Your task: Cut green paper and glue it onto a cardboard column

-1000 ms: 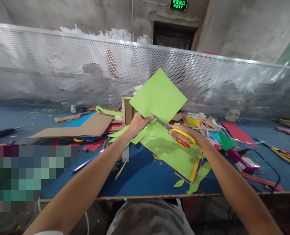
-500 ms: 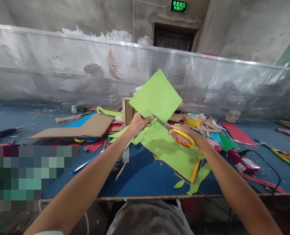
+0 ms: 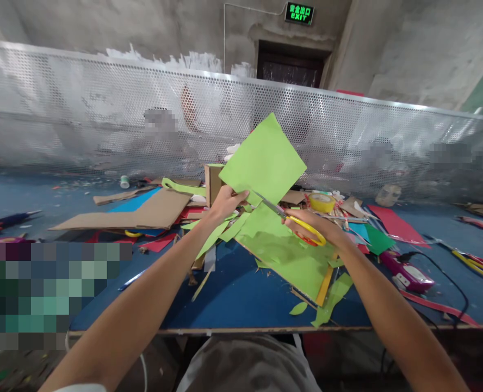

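In the head view we count one raised green sheet (image 3: pixel 266 155), and we take our places from it. There is one pair of scissors (image 3: pixel 271 206), its blades crossing the sheet's lower edge. Below the sheet, nearer us on the blue table (image 3: pixel 233 305), lies one larger green piece (image 3: pixel 294 245), and past that one leaf-shaped scrap (image 3: pixel 298 308). To the sheet's right we count one roll of yellow tape (image 3: pixel 322 201), one red sheet (image 3: pixel 398 222) and one purple box (image 3: pixel 413 275) with a black cord. To its left are one bent piece of cardboard (image 3: pixel 160 207) and one small white cap (image 3: pixel 124 182). Behind it stands one perforated screen (image 3: pixel 103 109), with one exit sign (image 3: pixel 299 13) above. The small scraps overlap too much for us to count.

The screen blurs what is behind it, and coarse blocks cover a patch far to the sheet's lower left. Our forearms run out of view at the bottom. How far the blades are parted we cannot tell.

Our left hand (image 3: pixel 226 202) pinches the sheet at its lower left, thumb in front, other fingers partly hidden. Our right hand (image 3: pixel 313 218) is closed around the scissors' handles, just below the sheet and to its right. The sheet rises above and between both hands, tilted, one corner upward.
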Demonstrator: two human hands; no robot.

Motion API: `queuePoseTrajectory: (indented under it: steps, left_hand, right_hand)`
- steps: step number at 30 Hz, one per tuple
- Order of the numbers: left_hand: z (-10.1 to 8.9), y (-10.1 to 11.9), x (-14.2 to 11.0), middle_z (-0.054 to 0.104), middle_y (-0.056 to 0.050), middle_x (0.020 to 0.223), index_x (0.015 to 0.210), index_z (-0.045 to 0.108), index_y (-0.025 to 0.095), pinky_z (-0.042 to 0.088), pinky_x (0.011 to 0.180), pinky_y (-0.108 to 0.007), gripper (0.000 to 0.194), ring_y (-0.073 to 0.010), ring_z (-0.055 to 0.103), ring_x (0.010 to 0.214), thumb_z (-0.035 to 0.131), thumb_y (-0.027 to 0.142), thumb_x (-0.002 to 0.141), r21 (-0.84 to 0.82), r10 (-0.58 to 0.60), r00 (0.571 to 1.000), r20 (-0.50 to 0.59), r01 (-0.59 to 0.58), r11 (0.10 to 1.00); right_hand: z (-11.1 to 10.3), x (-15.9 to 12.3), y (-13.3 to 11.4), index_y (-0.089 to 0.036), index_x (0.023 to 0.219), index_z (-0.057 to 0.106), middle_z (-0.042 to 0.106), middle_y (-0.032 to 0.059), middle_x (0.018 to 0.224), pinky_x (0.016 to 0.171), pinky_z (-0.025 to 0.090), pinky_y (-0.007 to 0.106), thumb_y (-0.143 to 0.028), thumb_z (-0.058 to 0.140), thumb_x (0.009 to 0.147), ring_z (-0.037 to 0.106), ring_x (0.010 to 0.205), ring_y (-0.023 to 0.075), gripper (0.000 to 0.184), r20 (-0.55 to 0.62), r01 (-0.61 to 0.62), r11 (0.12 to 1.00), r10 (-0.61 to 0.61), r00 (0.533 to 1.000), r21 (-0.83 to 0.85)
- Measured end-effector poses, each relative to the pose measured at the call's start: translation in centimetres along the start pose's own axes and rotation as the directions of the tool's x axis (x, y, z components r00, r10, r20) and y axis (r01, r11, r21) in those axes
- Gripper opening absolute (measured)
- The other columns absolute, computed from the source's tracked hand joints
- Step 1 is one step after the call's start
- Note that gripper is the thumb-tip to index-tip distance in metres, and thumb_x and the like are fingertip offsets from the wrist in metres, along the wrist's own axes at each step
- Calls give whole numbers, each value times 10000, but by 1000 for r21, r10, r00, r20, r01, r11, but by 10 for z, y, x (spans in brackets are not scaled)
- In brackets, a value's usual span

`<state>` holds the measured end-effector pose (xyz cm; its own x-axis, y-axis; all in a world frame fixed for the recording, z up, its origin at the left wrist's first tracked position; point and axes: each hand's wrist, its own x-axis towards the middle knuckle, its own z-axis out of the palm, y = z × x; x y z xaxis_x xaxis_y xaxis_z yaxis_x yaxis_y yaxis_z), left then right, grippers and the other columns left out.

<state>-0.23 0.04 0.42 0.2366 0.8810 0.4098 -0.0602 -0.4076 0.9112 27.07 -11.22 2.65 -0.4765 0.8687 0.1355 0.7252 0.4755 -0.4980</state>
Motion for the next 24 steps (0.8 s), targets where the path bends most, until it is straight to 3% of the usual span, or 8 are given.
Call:
queuePoseTrajectory:
  steps: [6,13,24]
  left_hand:
    - [1,4,-3,771,-82,869,923,712,143,598,639,-275,357,-177,726,689,891,355,698,4,0,1000,-2,0,1000]
    - [2,10,-7,730,-66,772,868,684,136,542,559,-260,245,-173,702,632,847,273,746,60,21,999,33,-23,998]
    - [1,8,-6,737,-74,793,850,692,136,520,553,-253,293,-169,690,640,861,328,707,33,16,998,54,-18,999]
  right_hand:
    - [0,-3,-5,-165,1081,596,609,42,838,581,399,269,-571,438,1055,526,686,144,436,-6,-3,1000,3,1000,4]
    - [-1,1,6,-152,1108,610,544,0,735,571,365,277,-679,426,1010,478,621,143,567,-8,50,994,-51,999,-99]
    - [2,1,-6,-192,996,598,558,1,653,542,354,285,-727,475,972,488,574,149,549,-37,-41,999,41,998,-2]
